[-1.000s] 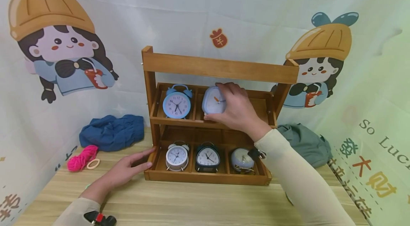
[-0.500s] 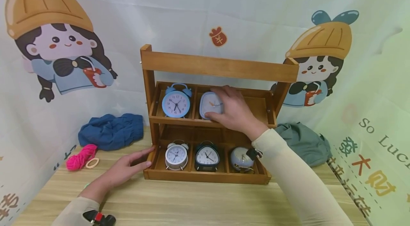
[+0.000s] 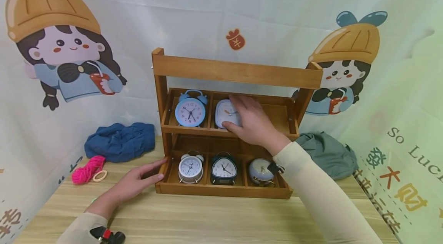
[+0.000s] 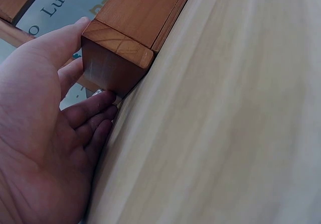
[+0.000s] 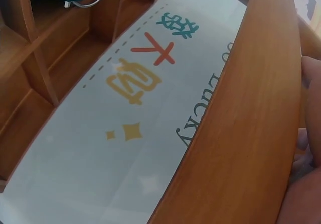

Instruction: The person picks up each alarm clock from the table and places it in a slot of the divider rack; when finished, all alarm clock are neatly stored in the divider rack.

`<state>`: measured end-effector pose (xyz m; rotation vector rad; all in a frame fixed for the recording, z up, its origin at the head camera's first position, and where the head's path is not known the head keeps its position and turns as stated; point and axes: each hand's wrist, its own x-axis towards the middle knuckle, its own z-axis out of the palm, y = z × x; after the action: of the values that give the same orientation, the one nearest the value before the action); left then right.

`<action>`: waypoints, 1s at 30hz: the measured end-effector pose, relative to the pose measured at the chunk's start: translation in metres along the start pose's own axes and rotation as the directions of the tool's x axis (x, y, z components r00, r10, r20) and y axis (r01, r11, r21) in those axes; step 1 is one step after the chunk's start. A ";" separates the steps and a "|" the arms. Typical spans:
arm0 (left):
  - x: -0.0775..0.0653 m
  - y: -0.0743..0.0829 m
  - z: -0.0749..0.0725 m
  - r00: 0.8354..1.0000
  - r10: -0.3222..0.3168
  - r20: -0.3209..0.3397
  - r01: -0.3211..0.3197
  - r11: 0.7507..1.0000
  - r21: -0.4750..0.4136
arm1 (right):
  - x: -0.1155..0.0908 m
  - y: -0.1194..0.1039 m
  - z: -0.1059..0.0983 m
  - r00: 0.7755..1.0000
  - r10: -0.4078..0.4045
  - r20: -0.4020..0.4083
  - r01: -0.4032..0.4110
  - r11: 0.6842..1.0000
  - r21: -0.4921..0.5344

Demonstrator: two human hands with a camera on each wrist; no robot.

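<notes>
A pale blue square alarm clock (image 3: 226, 112) stands in the upper middle compartment of the wooden two-tier rack (image 3: 238, 70). My right hand (image 3: 254, 123) holds its right side, thumb at the lower front, fingers near the top. The hand hides part of the dial. In the right wrist view, the rack's board hides most of that hand (image 5: 306, 158). My left hand (image 3: 133, 184) touches the rack's lower left side with extended thumb and index finger. From the left wrist, the thumb of my left hand (image 4: 40, 113) meets the rack's wooden corner (image 4: 118, 43); the other fingers bend beside it.
A blue twin-bell clock (image 3: 190, 112) stands upper left. Below are a white clock (image 3: 190, 168), a dark triangular clock (image 3: 223, 169) and a grey-blue round clock (image 3: 260, 171). Blue cloth (image 3: 119, 142), pink yarn (image 3: 88, 170) and a wooden ring (image 3: 100, 176) lie left; grey-green cloth (image 3: 328, 155) right.
The square clock has gone down and slightly left into its compartment, and its tilt has lessened. My right hand followed it and has shifted only slightly since. The left hand stays against the rack.
</notes>
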<state>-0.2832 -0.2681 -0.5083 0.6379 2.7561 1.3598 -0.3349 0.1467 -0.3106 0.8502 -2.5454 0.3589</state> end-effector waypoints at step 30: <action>-0.001 0.000 -0.001 1.000 -0.020 0.003 0.020 1.000 0.022 | -0.211 0.094 -0.039 0.949 0.083 -0.303 -0.042 0.989 0.139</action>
<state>-0.2828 -0.2690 -0.5078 0.6106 2.7712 1.3250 -0.2293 0.3412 -0.3870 0.6972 -2.2795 0.6340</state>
